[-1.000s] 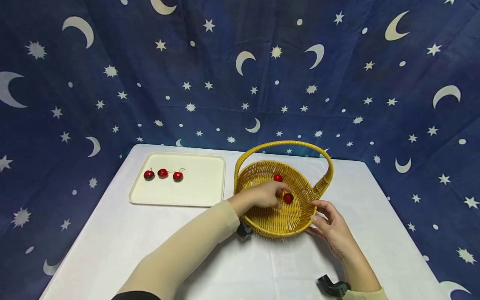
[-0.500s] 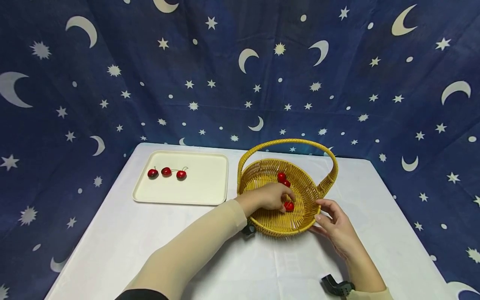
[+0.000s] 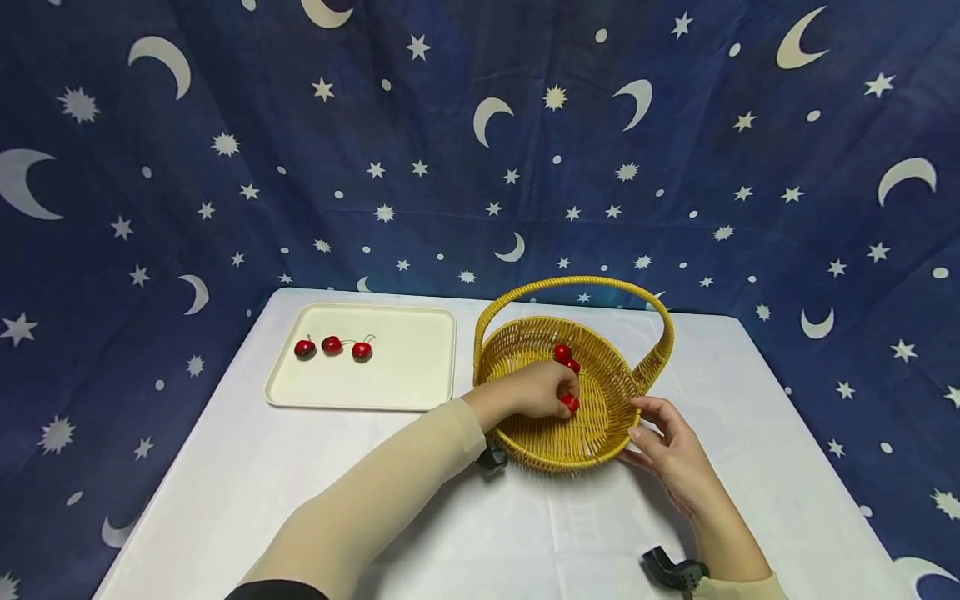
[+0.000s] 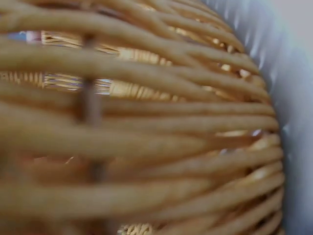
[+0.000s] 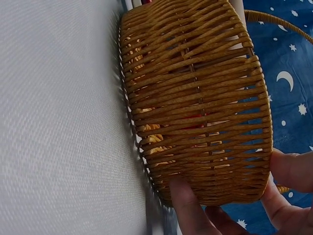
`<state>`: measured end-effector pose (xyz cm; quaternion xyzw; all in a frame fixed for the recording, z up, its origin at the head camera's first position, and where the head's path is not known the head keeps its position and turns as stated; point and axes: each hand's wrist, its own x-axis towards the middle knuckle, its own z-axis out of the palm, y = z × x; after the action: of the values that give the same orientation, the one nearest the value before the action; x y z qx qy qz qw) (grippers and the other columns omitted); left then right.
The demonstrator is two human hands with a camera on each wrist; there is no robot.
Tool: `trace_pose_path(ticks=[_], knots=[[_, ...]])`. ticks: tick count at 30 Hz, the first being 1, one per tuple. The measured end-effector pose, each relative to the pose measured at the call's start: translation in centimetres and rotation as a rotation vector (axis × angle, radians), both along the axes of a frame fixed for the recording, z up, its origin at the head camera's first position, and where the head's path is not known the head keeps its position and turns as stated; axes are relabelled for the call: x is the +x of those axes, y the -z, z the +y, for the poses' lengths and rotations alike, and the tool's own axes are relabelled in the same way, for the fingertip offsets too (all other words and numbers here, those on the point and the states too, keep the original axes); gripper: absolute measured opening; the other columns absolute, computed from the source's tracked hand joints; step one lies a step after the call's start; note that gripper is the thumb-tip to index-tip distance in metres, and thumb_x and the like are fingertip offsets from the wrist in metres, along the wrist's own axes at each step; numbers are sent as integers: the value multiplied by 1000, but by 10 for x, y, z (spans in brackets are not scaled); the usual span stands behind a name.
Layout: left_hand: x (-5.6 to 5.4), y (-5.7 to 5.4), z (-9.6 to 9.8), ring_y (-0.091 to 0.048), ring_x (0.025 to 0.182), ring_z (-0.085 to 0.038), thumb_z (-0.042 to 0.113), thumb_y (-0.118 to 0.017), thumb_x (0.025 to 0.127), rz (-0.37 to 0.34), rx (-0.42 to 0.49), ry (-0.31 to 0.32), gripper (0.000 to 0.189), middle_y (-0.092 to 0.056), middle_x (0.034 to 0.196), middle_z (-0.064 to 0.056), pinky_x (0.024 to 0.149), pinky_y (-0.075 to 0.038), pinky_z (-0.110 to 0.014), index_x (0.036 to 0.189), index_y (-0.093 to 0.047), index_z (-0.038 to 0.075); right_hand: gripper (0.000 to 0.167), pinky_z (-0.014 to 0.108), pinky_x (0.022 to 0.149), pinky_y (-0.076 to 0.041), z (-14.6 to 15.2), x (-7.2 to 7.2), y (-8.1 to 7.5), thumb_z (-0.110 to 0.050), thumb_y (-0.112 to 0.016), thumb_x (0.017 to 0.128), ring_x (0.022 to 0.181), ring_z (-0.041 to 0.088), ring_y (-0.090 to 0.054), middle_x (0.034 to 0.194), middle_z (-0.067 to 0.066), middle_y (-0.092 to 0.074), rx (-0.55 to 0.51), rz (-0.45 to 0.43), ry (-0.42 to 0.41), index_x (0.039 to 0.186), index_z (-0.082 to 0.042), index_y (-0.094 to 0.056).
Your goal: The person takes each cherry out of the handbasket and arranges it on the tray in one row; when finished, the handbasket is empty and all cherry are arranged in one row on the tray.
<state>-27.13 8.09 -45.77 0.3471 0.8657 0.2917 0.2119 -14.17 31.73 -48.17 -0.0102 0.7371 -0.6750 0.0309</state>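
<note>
Cherry [image 3: 571,404] in the wicker basket [image 3: 558,463], pinched by my left hand [image 3: 538,390]: I expect it to be light, firm and slippery, best held round its widest part, while my right hand [image 3: 671,454] grips the basket's right side.

The right hand [image 5: 288,214] grips a woven basket [image 5: 200,105] at its rim [image 5: 267,110].

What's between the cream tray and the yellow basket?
In the head view, a narrow strip of white tablecloth lies between the tray and basket, the person's left sleeve crossing its near end.
</note>
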Motion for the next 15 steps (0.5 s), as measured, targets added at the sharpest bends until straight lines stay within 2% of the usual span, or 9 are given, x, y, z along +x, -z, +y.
trace_pose_path(ticks=[4,8,11,15], knots=[[2,-5,-11,-67,111,-13,12,-77,99,15,-5,15,23,-76,120,0,97,-54,-28,121,-77,17,46,34,86,-65,-1,-1,0,-2,-58,108,112,8,-69,147,20,-40,6,-5,-4,148,6,-36],[9,-12,-23,-65,129,-14,16,-75,101,45,2,23,32,-74,136,4,111,-52,-32,133,-76,21,45,34,87,-65,0,0,1,-2,-58,108,112,8,-69,144,14,-44,4,-10,0,148,4,-38],[17,-22,-33,-64,132,-13,18,-75,102,58,38,24,33,-73,139,5,114,-50,-32,135,-75,22,45,33,86,-65,1,0,1,-2,-59,108,112,8,-70,141,9,-48,6,-7,6,147,4,-38],[31,-38,-54,-65,126,-12,18,-77,100,72,93,20,31,-74,130,7,111,-51,-33,131,-74,21,46,33,86,-65,0,0,1,-2,-59,108,112,8,-70,139,5,-50,4,1,11,148,5,-38]])
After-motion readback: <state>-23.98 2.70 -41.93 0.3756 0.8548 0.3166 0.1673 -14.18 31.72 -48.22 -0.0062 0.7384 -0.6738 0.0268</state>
